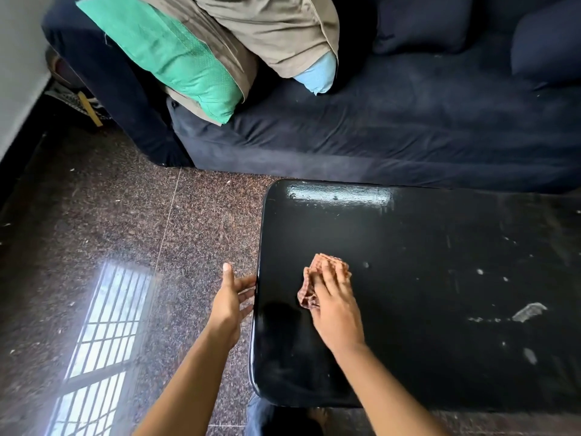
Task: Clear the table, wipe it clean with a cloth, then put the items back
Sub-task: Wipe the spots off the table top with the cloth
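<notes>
One tabletop (424, 278): black, glossy, pale smudges toward the right. One cloth (328, 262): reddish-brown, crumpled, lying near the left edge. Right grip (336, 306) presses flat on the cloth, fingers straight. Left grip (228, 305) is spread loosely at the tabletop's left edge, holding nothing.

Glossy black table (408, 247), crumpled woven cloth (309, 278), polished speckled stone floor (110, 221)

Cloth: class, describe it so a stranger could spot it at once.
Find the glossy black table in front of the dark blue sofa. Near its left edge, the right hand presses a crumpled cloth. It is the only reddish-brown thing there.
</notes>
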{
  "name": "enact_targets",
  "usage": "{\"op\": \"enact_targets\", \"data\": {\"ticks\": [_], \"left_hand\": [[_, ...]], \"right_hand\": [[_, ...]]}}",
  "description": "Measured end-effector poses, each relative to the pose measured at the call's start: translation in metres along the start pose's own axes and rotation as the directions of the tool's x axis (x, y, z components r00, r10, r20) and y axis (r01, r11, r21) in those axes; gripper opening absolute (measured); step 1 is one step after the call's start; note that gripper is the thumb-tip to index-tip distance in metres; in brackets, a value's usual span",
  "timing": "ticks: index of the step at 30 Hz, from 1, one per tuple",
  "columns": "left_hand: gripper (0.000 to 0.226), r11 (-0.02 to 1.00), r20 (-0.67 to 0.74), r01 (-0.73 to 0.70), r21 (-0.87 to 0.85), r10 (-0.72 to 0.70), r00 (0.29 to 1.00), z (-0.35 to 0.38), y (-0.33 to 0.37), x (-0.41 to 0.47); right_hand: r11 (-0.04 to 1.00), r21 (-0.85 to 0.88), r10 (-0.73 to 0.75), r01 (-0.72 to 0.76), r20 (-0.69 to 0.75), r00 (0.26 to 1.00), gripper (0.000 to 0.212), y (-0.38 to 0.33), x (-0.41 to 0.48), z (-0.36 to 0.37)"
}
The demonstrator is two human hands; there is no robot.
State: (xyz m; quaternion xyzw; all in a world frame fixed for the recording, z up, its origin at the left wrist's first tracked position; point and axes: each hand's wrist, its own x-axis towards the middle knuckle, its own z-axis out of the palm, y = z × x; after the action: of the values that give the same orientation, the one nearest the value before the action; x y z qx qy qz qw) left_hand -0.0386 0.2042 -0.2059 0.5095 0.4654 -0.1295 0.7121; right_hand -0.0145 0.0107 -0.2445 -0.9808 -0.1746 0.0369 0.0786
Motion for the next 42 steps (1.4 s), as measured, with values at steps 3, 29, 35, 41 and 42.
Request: {"op": "enact_targets", "data": {"ticks": [3,29,35,41,42], "left_hand": [[0.075,0.999,0.001,-0.005,-0.032,0.005,1.000,0.001,-0.002,0.000],[0.076,0.996,0.068,0.086,0.002,-0.086,0.994,-0.032,-0.042,-0.028],[0.074,0.995,0.079,0.101,0.014,-0.102,0.992,-0.039,-0.047,-0.033],[0.074,0.996,0.070,0.088,0.015,-0.089,0.994,-0.037,-0.054,-0.040],[0.074,0.996,0.067,0.082,0.019,-0.083,0.994,-0.037,-0.055,-0.041]], "right_hand": [[0.987,0.092,-0.136,0.132,0.037,0.990,0.061,-0.055,-0.006,0.006],[0.995,0.093,-0.058,0.044,0.157,0.986,0.072,-0.063,-0.089,0.004],[0.923,0.059,-0.382,0.379,0.227,0.896,0.057,-0.078,-0.102,0.005],[0.969,-0.008,-0.237,0.248,0.261,0.936,0.079,-0.007,-0.159,-0.007],[0.981,-0.009,-0.185,0.193,0.247,0.951,0.082,-0.009,-0.166,-0.005]]}}
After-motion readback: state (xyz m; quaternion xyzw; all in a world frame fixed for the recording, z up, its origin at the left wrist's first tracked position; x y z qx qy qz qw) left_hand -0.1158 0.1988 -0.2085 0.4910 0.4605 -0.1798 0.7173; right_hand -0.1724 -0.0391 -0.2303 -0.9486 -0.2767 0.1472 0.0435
